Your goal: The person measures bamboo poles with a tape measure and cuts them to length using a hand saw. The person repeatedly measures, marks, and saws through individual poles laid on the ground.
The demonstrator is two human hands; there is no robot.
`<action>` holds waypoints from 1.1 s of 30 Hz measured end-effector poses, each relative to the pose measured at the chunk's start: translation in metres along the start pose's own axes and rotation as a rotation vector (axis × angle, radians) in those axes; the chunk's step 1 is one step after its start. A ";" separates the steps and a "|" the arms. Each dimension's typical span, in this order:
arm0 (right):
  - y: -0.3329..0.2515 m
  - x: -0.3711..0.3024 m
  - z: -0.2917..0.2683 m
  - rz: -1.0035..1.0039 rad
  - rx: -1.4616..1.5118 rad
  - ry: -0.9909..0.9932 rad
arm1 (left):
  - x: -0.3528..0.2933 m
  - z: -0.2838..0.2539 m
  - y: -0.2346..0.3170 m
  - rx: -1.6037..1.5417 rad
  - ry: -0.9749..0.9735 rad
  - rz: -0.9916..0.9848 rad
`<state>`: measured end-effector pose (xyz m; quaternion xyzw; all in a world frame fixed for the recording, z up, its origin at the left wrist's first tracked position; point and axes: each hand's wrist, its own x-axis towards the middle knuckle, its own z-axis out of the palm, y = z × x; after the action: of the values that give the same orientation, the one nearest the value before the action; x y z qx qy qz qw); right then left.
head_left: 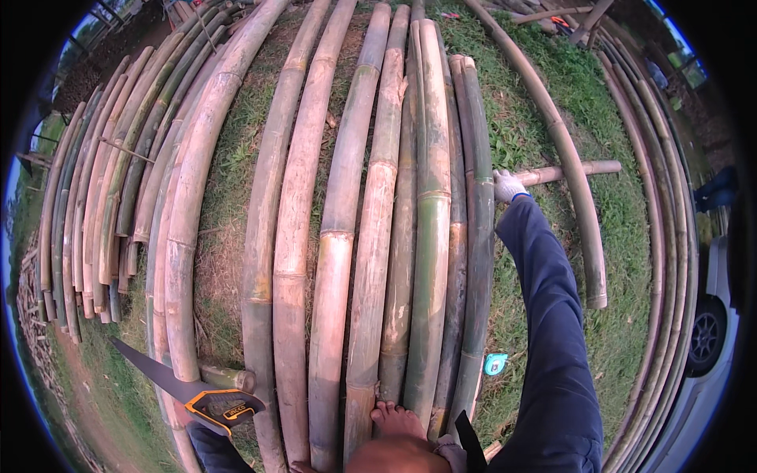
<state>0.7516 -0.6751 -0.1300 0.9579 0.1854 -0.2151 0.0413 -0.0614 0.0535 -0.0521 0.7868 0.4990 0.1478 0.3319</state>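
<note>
Low on the left is a handsaw (225, 406) with a dark blade and a black-and-orange handle. My left hand (180, 412) closes on its grip, mostly hidden behind the handle, and the blade points up and left across bamboo poles. My right arm reaches far forward. In a white glove, my right hand (509, 186) is closed against the side of the rightmost green bamboo pole (479, 213) of the middle row. It also sits at the near end of a short bamboo crosspiece (564, 173); its fingertips are partly hidden.
My bare foot (398, 422) rests among the middle poles. A turquoise tape measure (495, 363) lies on the grass. One loose bamboo pole (564, 142) crosses the crosspiece. More bamboo is stacked at left (102, 205) and right (658, 181). A vehicle wheel (706, 335) shows at far right.
</note>
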 end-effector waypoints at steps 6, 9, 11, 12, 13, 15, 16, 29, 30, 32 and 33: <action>0.022 0.027 0.008 -0.153 -0.340 -0.166 | 0.008 0.001 -0.010 -0.056 -0.003 -0.060; 0.017 -0.025 0.018 -0.219 -0.296 -0.140 | 0.015 -0.001 -0.015 -0.056 -0.007 -0.063; 0.011 -0.082 0.030 -0.232 -0.426 -0.232 | 0.020 -0.004 -0.017 -0.056 0.002 -0.069; 0.001 -0.106 0.043 0.137 -0.163 0.017 | 0.021 -0.006 -0.018 -0.059 0.009 -0.075; 0.000 -0.123 0.047 0.219 -0.025 0.086 | 0.023 -0.007 -0.020 -0.011 0.043 -0.148; -0.009 -0.137 0.061 0.349 -0.121 0.298 | 0.023 -0.009 -0.022 -0.054 0.019 -0.090; -0.013 -0.134 0.066 0.526 -0.091 0.337 | 0.023 -0.009 -0.023 -0.052 0.020 -0.089; 0.040 -0.083 0.092 1.038 0.750 0.009 | 0.013 0.000 0.023 0.408 0.078 0.047; 0.041 -0.086 0.095 1.040 0.833 0.014 | 0.007 -0.002 0.037 0.492 0.075 0.055; 0.039 -0.091 0.098 0.960 0.430 0.099 | -0.001 -0.001 0.064 0.589 0.052 0.079; 0.037 -0.099 0.099 0.920 0.548 0.126 | -0.003 -0.002 0.075 0.597 0.049 0.086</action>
<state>0.6434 -0.7586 -0.1775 0.9270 -0.3140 -0.1575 -0.1316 -0.0123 0.0299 0.0000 0.8662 0.4945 0.0276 0.0673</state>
